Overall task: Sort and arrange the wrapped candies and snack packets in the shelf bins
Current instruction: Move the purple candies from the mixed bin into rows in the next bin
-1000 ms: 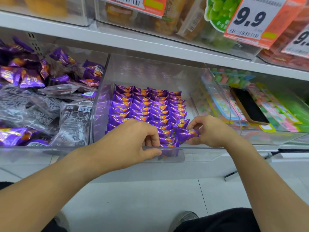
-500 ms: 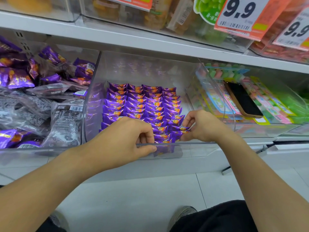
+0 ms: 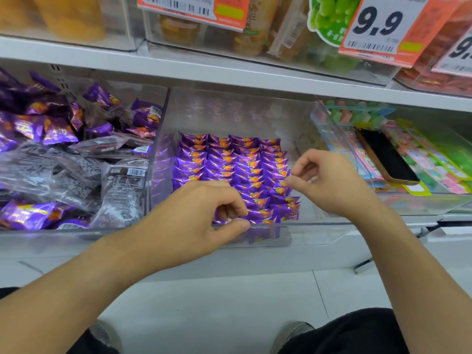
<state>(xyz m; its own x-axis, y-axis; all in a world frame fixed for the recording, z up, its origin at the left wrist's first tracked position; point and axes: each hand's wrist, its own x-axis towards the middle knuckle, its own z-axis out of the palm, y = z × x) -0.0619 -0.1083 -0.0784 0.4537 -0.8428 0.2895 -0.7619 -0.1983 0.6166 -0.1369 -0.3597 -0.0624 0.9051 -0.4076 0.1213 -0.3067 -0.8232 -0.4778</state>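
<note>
Head view, near to far. At 6 o'clock, pale floor tiles and the person's dark-clad knees. At 7 o'clock the left hand reaches over the front wall of the middle clear bin; its fingers are curled, thumb and forefinger drawn together at the nearest row of purple wrapped candies. Whether a wrapper lies between them cannot be told. At 3 o'clock of it, the right hand hovers over the right edge of the candy block, fingers loosely curled, thumb and forefinger tips nearly meeting, apparently holding nothing.

The candies lie in overlapping rows filling the bin floor from the back wall toward the front, leaving bare floor at the right.

At 9 o'clock, the left bin holds a jumble of purple and dark snack packets. At 3 o'clock, the right bin holds green-and-pink packets with a phone lying on them. At 12 o'clock, an upper shelf with price tags.

Judgement: the front row is being completed. Do it well by laying each piece at the same overlap and facing, steadying neighbours with the free hand.
</note>
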